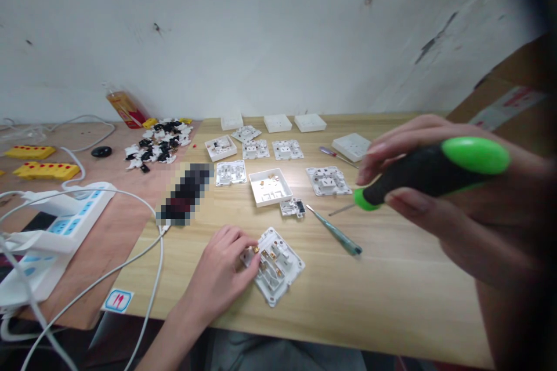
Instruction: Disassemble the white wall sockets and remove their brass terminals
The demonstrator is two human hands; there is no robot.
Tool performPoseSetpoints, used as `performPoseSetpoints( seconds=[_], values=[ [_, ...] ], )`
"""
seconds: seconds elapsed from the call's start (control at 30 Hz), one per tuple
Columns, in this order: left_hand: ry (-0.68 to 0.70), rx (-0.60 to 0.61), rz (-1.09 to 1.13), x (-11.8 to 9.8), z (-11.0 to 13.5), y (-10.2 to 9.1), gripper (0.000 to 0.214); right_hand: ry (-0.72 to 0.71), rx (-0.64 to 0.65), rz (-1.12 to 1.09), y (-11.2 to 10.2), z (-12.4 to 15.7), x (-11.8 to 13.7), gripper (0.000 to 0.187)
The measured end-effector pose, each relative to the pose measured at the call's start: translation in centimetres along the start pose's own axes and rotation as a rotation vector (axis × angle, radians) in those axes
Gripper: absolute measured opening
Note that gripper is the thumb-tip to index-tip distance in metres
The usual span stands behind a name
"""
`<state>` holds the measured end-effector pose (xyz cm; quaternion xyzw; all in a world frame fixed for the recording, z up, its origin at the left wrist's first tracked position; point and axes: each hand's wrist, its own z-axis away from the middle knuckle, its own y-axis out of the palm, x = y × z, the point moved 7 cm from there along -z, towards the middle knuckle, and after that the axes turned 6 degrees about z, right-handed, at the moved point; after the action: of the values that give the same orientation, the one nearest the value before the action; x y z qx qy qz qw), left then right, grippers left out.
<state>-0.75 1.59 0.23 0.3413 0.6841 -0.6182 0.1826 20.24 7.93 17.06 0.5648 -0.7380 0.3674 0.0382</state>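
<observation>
My left hand [221,269] rests at the left edge of a white wall-socket panel [282,264], which lies back side up with brass contacts showing. Its thumb and forefinger close around a small brass contact piece [256,250] at that edge. Raised on the right, my right hand [470,226] grips a black and green screwdriver [404,182], its thin shaft pointing left and down over the table. The tip is apart from the panel. A second screwdriver with a teal handle [339,235] lies on the wood between panel and right hand.
Beyond the panel sit an open white box [272,188] with small brass bits, a small white-and-black module [293,207] and several other socket panels [328,181]. A pile of black and white parts [159,142], a power strip [73,237] and loose cables [159,266] occupy the left.
</observation>
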Motion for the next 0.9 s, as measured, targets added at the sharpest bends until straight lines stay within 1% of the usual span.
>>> performPoseSetpoints(
  seconds=[0.07, 0.1, 0.2, 0.37, 0.5, 0.63, 0.73, 0.9],
  values=[
    [0.011, 0.003, 0.003, -0.2, -0.1, -0.1, 0.009, -0.051, 0.107, -0.01, 0.6, 0.1, 0.4, 0.023],
    [0.017, 0.004, 0.01, -0.2, -0.2, -0.2, 0.009, -0.075, 0.137, -0.014, 0.8, 0.1, 0.6, 0.025],
    [0.039, -0.011, 0.056, -0.5, -0.3, -0.7, 0.009, -0.092, 0.139, -0.022, 0.9, 0.0, 0.5, 0.027],
    [0.124, -0.08, 0.184, -1.1, 0.5, -1.6, 0.009, -0.079, 0.099, -0.017, 0.7, 0.0, 0.4, 0.023],
    [0.156, -0.149, 0.223, -1.5, 1.5, -1.2, 0.005, -0.07, 0.105, -0.015, 0.6, 0.1, 0.3, 0.023],
    [0.147, -0.21, 0.194, -1.5, 2.3, -0.5, 0.004, -0.078, 0.114, -0.021, 0.7, 0.2, 0.4, 0.024],
    [0.136, -0.22, 0.165, -1.3, 2.5, -0.3, 0.006, -0.084, 0.122, -0.027, 0.7, 0.3, 0.6, 0.025],
    [0.154, -0.206, 0.155, -1.3, 2.6, -0.4, 0.007, -0.096, 0.139, -0.033, 1.0, 0.2, 0.9, 0.027]
  ],
)
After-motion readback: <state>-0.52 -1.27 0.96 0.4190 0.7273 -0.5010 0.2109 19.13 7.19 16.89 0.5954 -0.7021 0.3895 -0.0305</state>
